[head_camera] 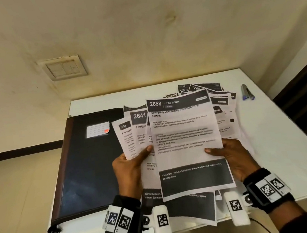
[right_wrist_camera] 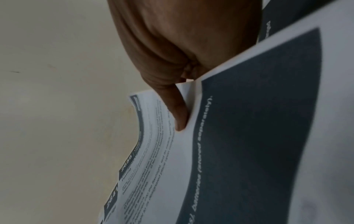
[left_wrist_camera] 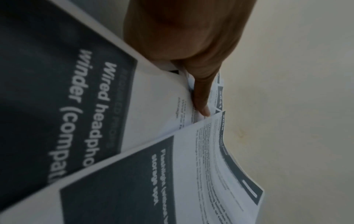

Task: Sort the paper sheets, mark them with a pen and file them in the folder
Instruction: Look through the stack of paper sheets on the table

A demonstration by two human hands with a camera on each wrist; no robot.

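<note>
Printed paper sheets are fanned out above the white table (head_camera: 279,139). My left hand (head_camera: 130,167) grips the left part of the fan, sheets headed 2653 and 2641 (head_camera: 140,125), thumb on top (left_wrist_camera: 201,97). My right hand (head_camera: 231,155) pinches the front sheet 2658 (head_camera: 184,141), thumb on its face (right_wrist_camera: 178,115), with more sheets behind it. A dark closed folder (head_camera: 88,163) with a white label lies on the table to the left. A pen (head_camera: 248,91) with purple ends lies at the far right of the table.
More sheets (head_camera: 199,89) lie spread on the table behind the held ones. A wall with a switch plate (head_camera: 63,68) stands behind the table. The table's right edge meets a dark surface (head_camera: 305,101). A cable (head_camera: 259,225) hangs below the front edge.
</note>
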